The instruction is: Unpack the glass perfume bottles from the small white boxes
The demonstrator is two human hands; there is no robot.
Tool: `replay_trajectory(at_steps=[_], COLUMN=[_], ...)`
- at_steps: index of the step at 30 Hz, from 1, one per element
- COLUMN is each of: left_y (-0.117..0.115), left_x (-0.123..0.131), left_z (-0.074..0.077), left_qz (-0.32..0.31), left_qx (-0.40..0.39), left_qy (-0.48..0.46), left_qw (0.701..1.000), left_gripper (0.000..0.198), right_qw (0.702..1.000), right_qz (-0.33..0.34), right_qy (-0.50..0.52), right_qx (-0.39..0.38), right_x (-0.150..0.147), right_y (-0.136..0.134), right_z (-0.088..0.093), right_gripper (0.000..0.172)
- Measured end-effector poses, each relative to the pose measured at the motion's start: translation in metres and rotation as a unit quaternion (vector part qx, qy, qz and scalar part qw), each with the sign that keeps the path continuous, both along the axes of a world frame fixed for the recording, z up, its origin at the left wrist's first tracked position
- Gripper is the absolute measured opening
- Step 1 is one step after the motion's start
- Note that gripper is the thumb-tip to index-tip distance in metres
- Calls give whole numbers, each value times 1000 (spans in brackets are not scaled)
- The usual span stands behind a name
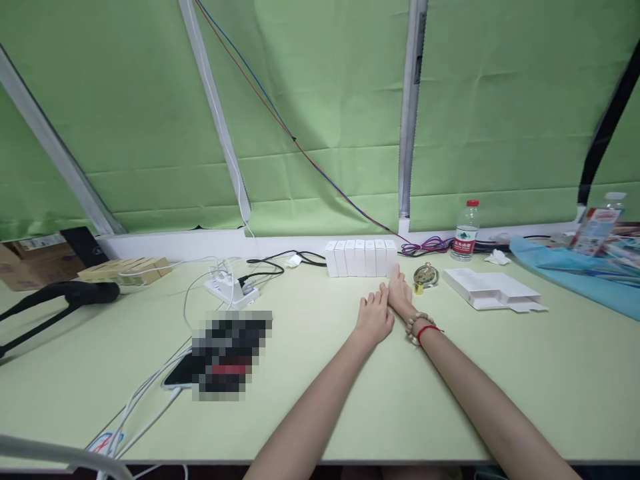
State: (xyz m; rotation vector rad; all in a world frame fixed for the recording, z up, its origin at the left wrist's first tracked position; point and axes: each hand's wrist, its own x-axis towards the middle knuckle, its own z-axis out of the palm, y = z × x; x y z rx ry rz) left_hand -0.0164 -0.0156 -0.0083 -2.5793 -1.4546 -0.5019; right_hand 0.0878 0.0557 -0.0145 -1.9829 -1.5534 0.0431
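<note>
A row of several small white boxes stands upright side by side near the back of the table. My right hand is at the right end of that row, its index finger stretched up to the last box; whether it presses on the box I cannot tell. My left hand lies on the tabletop in front of the boxes, fingers apart and reaching forward, close against the right hand. Neither hand visibly grasps anything. A beaded bracelet and a red string circle my right wrist.
Right of my hands are a gold round object, an opened white carton and a water bottle. On the left lie a power strip, a tablet-like device, yellow boxes and white cables. Green fabric hangs behind.
</note>
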Motion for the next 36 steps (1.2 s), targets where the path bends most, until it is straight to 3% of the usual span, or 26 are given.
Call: replay_trajectory(at_steps=[8,16,25,36], left_y=[-3,-2,0,5], left_x=[0,0,-4,-6], left_z=[0,-3,2,8], left_qz=[2,7,3,59], left_qx=[-7,-11,-46,-116], left_qy=[-5,1,-25,-172], left_qw=[1000,1000,999,976], left_gripper=[51,49,50,63], right_qw=[994,996,991,987], right_qz=[-78,-80,-106,-81], right_qy=[67,36,79,137], right_qx=[-26,-26,-9,-16], right_x=[1,-4,-4,1], right_y=[18,21,15,-14], right_z=[6,6,7,11], right_gripper=[44,36,42,50])
